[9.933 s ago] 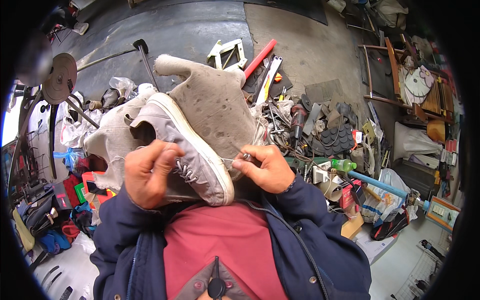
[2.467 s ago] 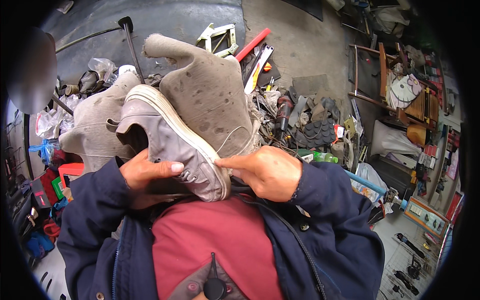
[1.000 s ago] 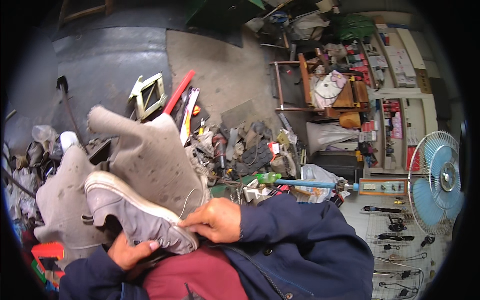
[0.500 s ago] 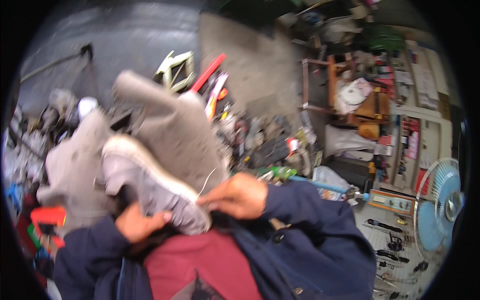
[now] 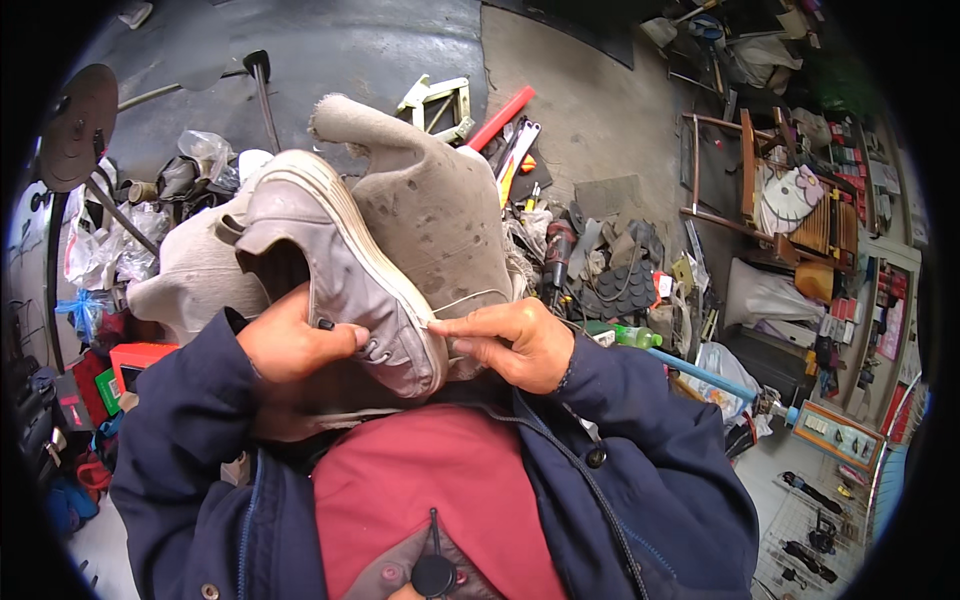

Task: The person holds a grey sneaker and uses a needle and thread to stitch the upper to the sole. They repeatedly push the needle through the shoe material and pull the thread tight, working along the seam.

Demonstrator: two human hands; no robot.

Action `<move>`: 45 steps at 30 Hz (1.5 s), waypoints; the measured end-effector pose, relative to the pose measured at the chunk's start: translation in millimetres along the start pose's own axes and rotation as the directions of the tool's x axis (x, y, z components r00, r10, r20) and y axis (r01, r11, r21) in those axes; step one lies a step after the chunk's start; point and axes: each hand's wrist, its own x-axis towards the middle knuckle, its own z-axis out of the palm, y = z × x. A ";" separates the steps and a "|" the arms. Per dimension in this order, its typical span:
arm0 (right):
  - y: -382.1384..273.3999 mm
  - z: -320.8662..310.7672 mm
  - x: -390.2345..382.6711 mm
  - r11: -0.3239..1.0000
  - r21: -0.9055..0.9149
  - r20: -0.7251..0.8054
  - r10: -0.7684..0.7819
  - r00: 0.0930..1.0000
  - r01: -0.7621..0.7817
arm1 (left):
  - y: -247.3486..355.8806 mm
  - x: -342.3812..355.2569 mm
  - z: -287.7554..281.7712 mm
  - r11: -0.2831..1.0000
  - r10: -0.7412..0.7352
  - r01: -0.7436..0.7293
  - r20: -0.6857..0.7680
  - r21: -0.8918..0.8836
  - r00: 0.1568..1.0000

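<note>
A worn grey sneaker [image 5: 345,262] with a pale rubber sole lies tilted over my lap, its toe toward me. My left hand [image 5: 303,340] is closed on it, thumb across the laces and the fingers partly hidden inside the opening. Something small and dark shows by that thumb; I cannot make out what. With thumb and forefinger together, my right hand [image 5: 510,340] pinches at the sole's edge near the toe. A pale thread [image 5: 468,297] curves out there, over the stained beige cloth [image 5: 430,215] on my knees.
Beyond the cloth are a red-and-black power tool [image 5: 559,255], a red bar [image 5: 502,118] and a pale metal frame [image 5: 437,105]. A round dark plate on a stand [image 5: 78,128] rises at left. To the right are a green bottle [image 5: 637,336], a blue pole [image 5: 705,377] and a wooden chair [image 5: 825,225].
The view has shifted, so the shoe and hands now appear higher and farther right. My right hand remains at the toe's edge, and the thread now lies lower beside it.
</note>
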 end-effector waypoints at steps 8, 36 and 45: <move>13.3 -18.3 3.4 0.969 0.213 0.174 0.092 0.981 -0.129 | -7.5 -3.1 11.2 1.000 -0.004 0.004 -0.004 -0.025 1.000; -18.1 28.8 5.1 0.899 -0.403 -0.104 0.141 0.984 -0.172 | -49.4 14.2 -8.5 0.979 0.182 -0.175 -0.061 0.108 0.981; -9.0 24.8 14.4 0.987 -0.081 -0.151 0.122 0.981 -0.135 | -59.3 21.3 -13.6 0.967 0.233 -0.226 -0.044 0.119 0.972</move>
